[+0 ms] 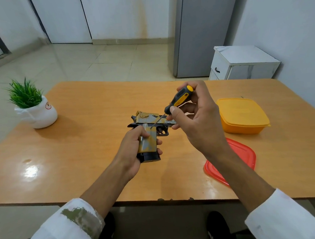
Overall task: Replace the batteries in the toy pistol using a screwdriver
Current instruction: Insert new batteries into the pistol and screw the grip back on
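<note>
- The fingers (187, 108) of the right hand (198, 124) curl round the black-and-yellow handle of the screwdriver (178, 100), the thumb pinching it low, near the shaft.
- The thin metal shaft slants down to the left; its tip sits against the side of the toy pistol (149, 138), at the top of the grip, just behind the trigger.
- The left hand (133, 152) grips the pistol's yellow-and-grey grip - thumb across the near side, fingertips showing round the far edge - with the black base of the grip towards the person.
- The pistol is held over the middle of the worktop (90, 135), barrel to the right, partly hidden behind the right hand; whether it touches the wood I cannot tell.
- Both forearms come out of rolled white sleeves (71, 233), the left one stained green-brown.
- On the worktop to the right stands an orange lidded container (243, 115), and nearer the person lies a red lid (241, 154), partly under the right forearm.
- At the far left corner stands a small green plant in a white pot (38, 114).
- Beyond the worktop: a white cabinet (242, 63) and a tall grey fridge (202, 28).
</note>
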